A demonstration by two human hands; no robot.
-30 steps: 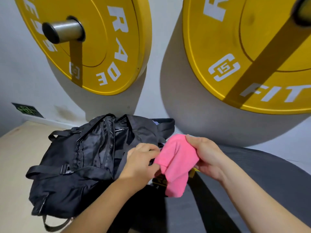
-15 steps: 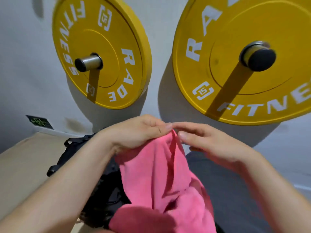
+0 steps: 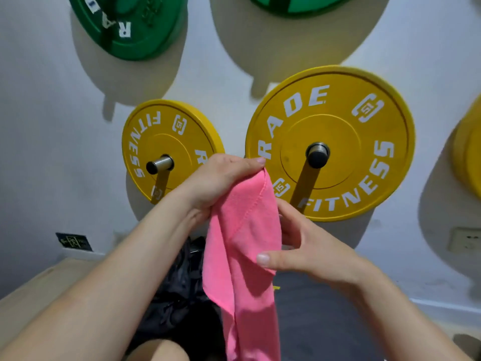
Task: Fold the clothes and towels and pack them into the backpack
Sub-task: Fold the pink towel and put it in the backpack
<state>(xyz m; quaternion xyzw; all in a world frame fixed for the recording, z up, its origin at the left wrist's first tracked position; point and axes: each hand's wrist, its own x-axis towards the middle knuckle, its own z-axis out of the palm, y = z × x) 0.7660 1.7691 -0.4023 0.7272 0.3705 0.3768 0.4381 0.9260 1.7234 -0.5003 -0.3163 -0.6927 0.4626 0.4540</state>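
I held the pink towel (image 3: 244, 246) up before a white wall (image 3: 52, 126) hung with weight plates; my left hand (image 3: 221, 181) pinched its top corner, thumb pressed against curled fingers, at the highest point of the cloth; my right hand (image 3: 315, 254) met the towel's right edge lower down, thumb laid across the front of a fold and the fingers (image 3: 287, 213) loosely spread and reaching behind it, so the cloth sat nipped between them; how far those fingers ran behind the cloth I could not tell; the towel hung unfolded in one long drape, a stitched hem slanting across its upper part, and ran out of the bottom of the frame; the black backpack (image 3: 179, 295) lay below, mostly hidden behind the towel and my left forearm, between a wooden platform (image 3: 39, 290) on the left and a dark mat (image 3: 325, 324) on the right; my knee (image 3: 158, 350) showed at the bottom edge; behind my hands two yellow plates, a small one (image 3: 166, 136) and a large one (image 3: 338, 121), sat on steel pegs; two green plates (image 3: 130, 24) hung above them, cut off by the top of the frame; a socket (image 3: 466, 239) sat on the wall at the right and a dark sign (image 3: 74, 242) low at the left
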